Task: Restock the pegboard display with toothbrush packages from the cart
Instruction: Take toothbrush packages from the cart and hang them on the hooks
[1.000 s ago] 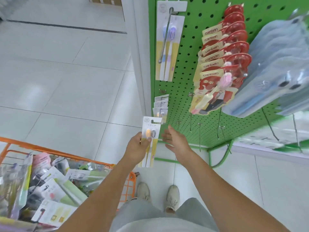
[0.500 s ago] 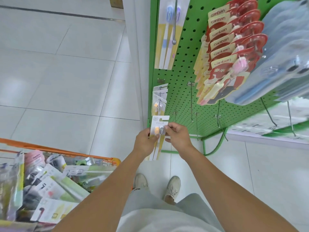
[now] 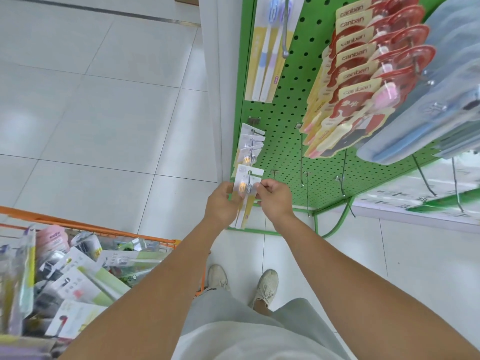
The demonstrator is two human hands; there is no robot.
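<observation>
A white and yellow toothbrush package point(image 3: 246, 187) is held upright at the tip of a low metal hook on the green pegboard point(image 3: 281, 141). My left hand point(image 3: 220, 205) grips its left side and my right hand point(image 3: 272, 198) pinches its right edge. The hook's end shows through the package's hang hole. Several matching packages point(image 3: 250, 146) hang further back on the same hook. The orange cart point(image 3: 85, 227) at lower left is full of mixed toothbrush packages point(image 3: 75, 279).
Red and yellow packs point(image 3: 363, 74) and clear blue packs point(image 3: 446, 100) hang at upper right. A tall yellow toothbrush pack point(image 3: 268, 48) hangs above. Bare hooks point(image 3: 302, 162) stick out near my right hand. White tiled floor point(image 3: 91, 113) lies left. My shoes point(image 3: 266, 287) stand below.
My right hand came in and took the package's right edge. Both hands carried the package up and forward to the low hook, whose tip now sits in the hang hole.
</observation>
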